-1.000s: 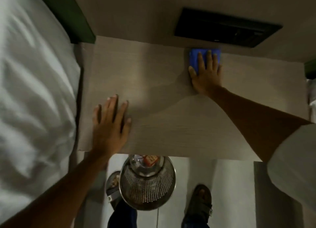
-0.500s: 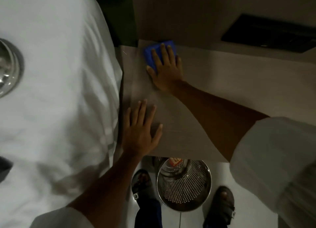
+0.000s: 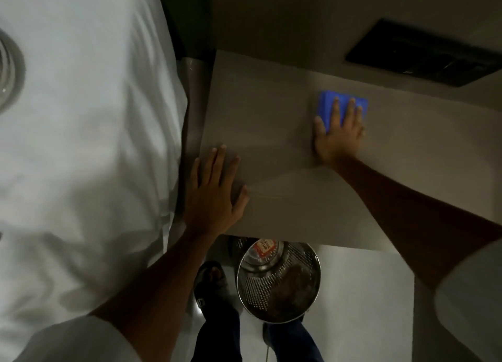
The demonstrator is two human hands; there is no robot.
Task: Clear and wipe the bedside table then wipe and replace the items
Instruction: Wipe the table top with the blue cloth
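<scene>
Head view: two hands flat on one bedside table [image 3: 271, 111], right hand [image 3: 338, 136] (fingers spread) atop one blue cloth [image 3: 330, 101], left hand [image 3: 214, 193] empty.

Dim, soft, motion-blurred wide-angle view

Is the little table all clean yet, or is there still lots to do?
Partly done. The bedside table top is bare, so clearing looks finished. Wiping is in hand: the right hand presses a blue cloth flat near the back edge, while the left hand rests flat at the front corner. Left to do: wiping the items and putting them back; none stand on the table.
</scene>
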